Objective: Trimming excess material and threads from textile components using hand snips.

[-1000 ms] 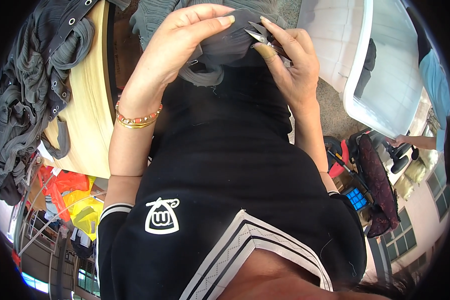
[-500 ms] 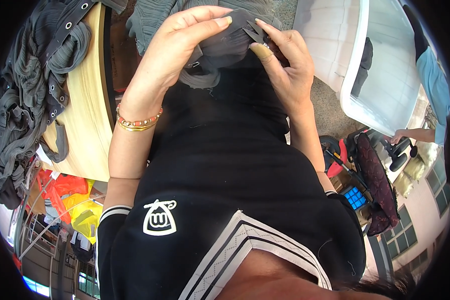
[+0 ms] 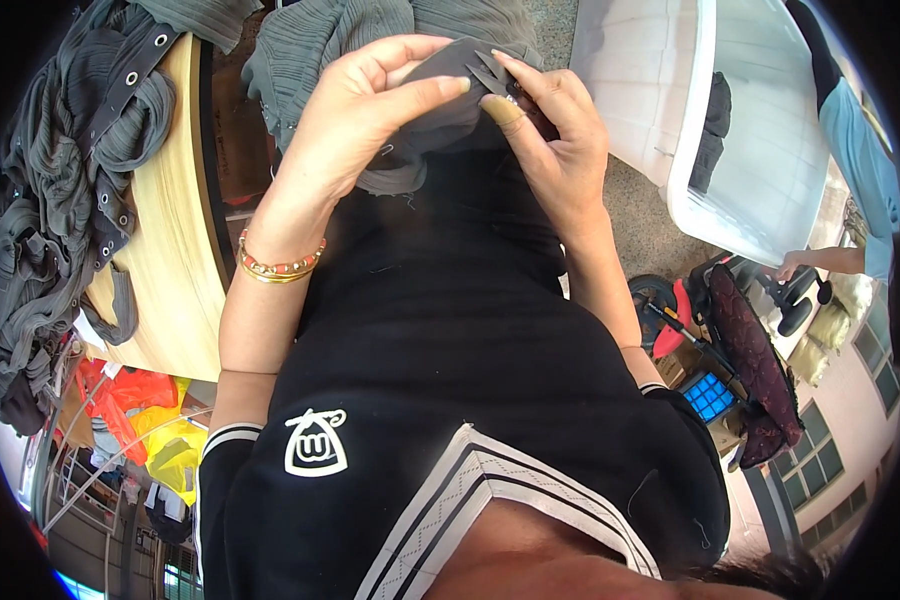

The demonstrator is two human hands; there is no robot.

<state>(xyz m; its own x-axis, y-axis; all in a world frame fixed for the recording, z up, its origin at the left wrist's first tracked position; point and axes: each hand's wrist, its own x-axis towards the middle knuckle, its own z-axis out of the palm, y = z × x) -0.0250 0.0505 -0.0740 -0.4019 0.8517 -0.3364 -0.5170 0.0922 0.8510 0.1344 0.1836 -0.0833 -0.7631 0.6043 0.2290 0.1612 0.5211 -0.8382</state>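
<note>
Up near the top centre of the frame, both hands are bunched together over the grey garment (image 3: 440, 90). The left hand (image 3: 365, 110) has closed round a fold of that pleated cloth, thumb stretched across the top of it, fingers curled under, so the fabric is pinched tight and held up off the lap. A second ago that thumb lay a touch flatter; now it presses further across toward the other hand, bringing the fold right under the blades.

The right hand (image 3: 555, 130) grips a small pair of thread snips (image 3: 492, 72), fingers wrapped firmly about the handles, the thumb with its pale plaster pushing against them. The blades were angled off to the right a moment back and lying lower; now the tips point up and stand slightly parted right at the edge of the fold, touching or all but touching the cloth. That reads to me like the trimming of a loose thread is right in hand, though the thread itself is too fine to make out.

More of the same grey cloth trails down over the black shirt (image 3: 440, 330). Over in the upper left, a heap of grey eyelet garments (image 3: 60, 200) lies on the pale round table (image 3: 165, 260). Upper right, a white plastic tub (image 3: 690, 130) stands well apart.
</note>
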